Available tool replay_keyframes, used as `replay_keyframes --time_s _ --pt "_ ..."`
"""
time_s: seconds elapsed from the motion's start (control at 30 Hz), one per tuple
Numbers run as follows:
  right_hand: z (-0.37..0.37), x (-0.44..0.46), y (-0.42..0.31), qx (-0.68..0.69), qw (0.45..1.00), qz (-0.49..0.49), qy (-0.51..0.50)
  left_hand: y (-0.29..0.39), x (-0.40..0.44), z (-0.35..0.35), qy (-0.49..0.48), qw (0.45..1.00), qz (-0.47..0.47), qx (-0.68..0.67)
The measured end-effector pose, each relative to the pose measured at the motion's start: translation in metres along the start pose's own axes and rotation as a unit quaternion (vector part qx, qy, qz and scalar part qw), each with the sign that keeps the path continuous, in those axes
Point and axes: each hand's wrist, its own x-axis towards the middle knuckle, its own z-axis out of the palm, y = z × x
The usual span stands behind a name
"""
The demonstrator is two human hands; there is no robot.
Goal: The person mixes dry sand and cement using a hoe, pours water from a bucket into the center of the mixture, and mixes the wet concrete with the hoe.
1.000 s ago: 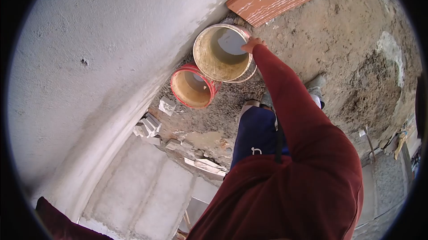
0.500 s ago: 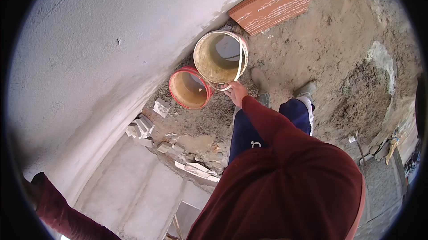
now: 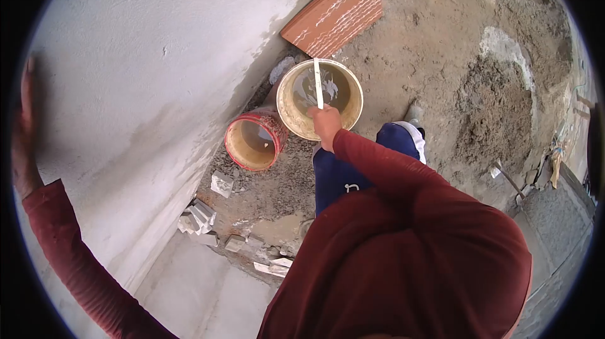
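Note:
My right hand (image 3: 328,126) is closed around the white handle of a pale bucket (image 3: 293,112). The handle stands up across the bucket's mouth, and cloudy water with bright reflections shows inside. The bucket hangs in front of my legs, close beside a red-rimmed bucket (image 3: 282,132) that holds some murky liquid with a small pale bit in it. At the far left edge, my left hand (image 3: 26,131) is against the plastered wall (image 3: 126,74), fingers stretched out and partly in shadow.
Ridged red-brown tiles (image 3: 340,11) lean at the wall's foot. Broken pale blocks (image 3: 198,216) lie below the buckets. A dark heap of sand or mortar (image 3: 495,103) lies right, near a tool with a handle (image 3: 509,178). The muddy ground (image 3: 428,43) is uneven.
My right hand has lifted the pale bucket by its handle, which now stands upright. My left hand has come into view higher up, against the wall. The view has shifted.

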Motion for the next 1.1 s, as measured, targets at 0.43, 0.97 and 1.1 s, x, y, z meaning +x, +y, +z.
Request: replay_keyframes --time_s 0.43,0.97,1.1 --pt "-0.283 -0.311 -0.149 -0.222 0.936 -0.271 -0.034 0.619 0.081 -0.126 -0.347 -0.148 -0.613 -0.694" --pt "-0.691 -0.393 -0.185 -0.238 0.835 -0.297 0.398 0.7 0.504 -0.387 -0.44 -0.299 -0.356 -0.768" --pt "-0.742 -0.352 -0.185 -0.247 0.824 -0.252 0.444 0.676 0.553 -0.429 -0.464 -0.31 -0.374 -0.741"
